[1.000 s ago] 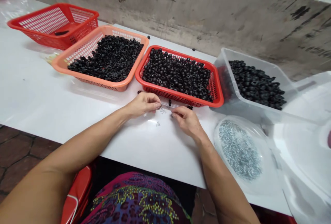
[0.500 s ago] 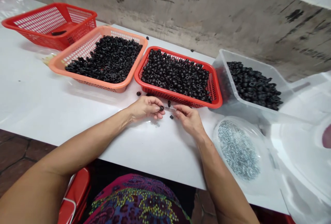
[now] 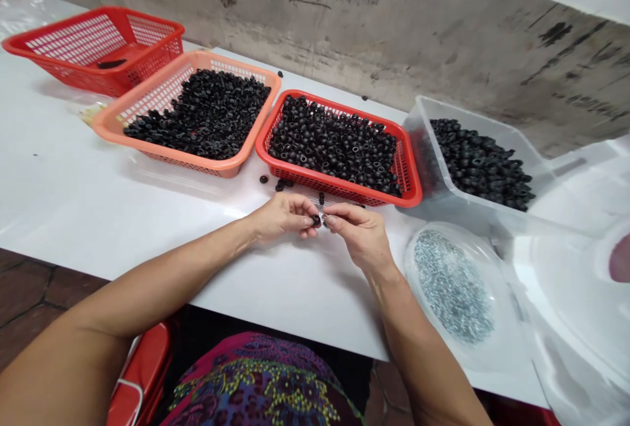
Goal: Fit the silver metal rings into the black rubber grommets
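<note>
My left hand (image 3: pixel 283 217) pinches a small black ring-shaped part (image 3: pixel 316 220) between thumb and fingers, just above the white table (image 3: pixel 73 183). My right hand (image 3: pixel 358 232) meets it fingertip to fingertip, its fingers pinched on something too small to make out. Both hands hover in front of the red basket (image 3: pixel 413 183), which is full of black round parts. A few loose black parts (image 3: pixel 281 184) lie on the table beside that basket.
An orange basket (image 3: pixel 113 125) of black parts and a nearly empty red basket (image 3: pixel 29 42) stand to the left. At the right are a clear bin (image 3: pixel 428 114) of black parts, a clear dish (image 3: pixel 418 242) of small silvery pieces and white plastic lids. A grey wall runs behind.
Both hands lifted slightly off the table and drew together until their fingertips touch. The left hand picked up a black part and now holds it against the right fingertips.
</note>
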Action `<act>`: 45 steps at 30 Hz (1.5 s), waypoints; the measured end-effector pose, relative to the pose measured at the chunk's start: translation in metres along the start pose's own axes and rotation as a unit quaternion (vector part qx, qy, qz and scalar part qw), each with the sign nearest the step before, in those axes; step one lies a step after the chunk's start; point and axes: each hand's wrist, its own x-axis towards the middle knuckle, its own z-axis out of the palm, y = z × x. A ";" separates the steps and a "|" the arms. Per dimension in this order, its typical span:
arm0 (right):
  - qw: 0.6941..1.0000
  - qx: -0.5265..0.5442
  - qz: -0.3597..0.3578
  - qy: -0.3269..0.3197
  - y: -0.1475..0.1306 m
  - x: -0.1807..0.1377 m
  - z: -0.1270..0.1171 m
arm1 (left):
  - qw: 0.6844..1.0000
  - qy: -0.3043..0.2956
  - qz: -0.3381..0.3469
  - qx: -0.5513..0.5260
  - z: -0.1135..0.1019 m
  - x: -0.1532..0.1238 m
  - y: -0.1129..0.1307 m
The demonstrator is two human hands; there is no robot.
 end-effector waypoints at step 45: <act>0.982 -0.154 0.081 -0.069 -0.001 0.005 -0.016 | 0.999 0.053 0.011 -0.004 0.002 0.001 0.005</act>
